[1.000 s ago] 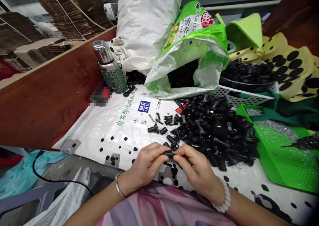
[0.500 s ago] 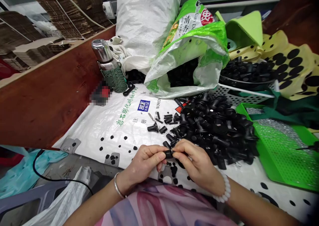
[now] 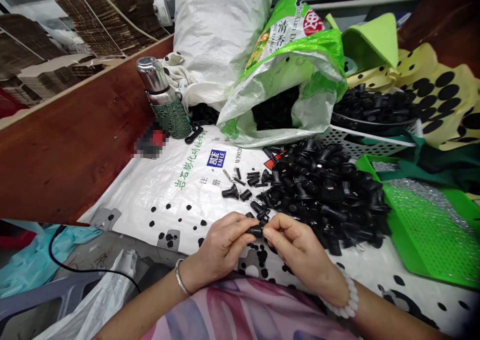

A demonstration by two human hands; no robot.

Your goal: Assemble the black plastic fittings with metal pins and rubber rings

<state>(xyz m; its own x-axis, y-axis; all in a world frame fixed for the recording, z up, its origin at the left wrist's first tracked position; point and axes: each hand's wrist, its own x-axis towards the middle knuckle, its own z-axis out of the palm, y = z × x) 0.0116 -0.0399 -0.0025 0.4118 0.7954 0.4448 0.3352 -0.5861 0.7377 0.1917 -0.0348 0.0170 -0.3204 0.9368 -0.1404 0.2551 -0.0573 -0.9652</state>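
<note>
My left hand (image 3: 225, 240) pinches a small black cylindrical plastic part (image 3: 255, 231) between thumb and fingers, low over the near edge of the white sheet. At that part's right end is my right hand (image 3: 296, 245), thumb and forefinger pressed together; what they grip, if anything, is too small to make out. Just beyond my hands lies a heap of black plastic parts (image 3: 318, 190), many with a tube and a round flange. Several loose pieces lie left of the heap, among them a flanged part (image 3: 230, 192) and short ribbed black strips (image 3: 253, 174).
A green perforated tray (image 3: 423, 245) with tiny shiny metal pieces stands at right. Behind the heap are an open green-and-white bag (image 3: 277, 100) and a pan of black parts (image 3: 375, 107). A thermos (image 3: 165, 100) stands near the brown board (image 3: 86, 125) at left.
My right hand has shifted slightly right, leaving a little more of the black part's end showing. My left hand still pinches the part in nearly the same place.
</note>
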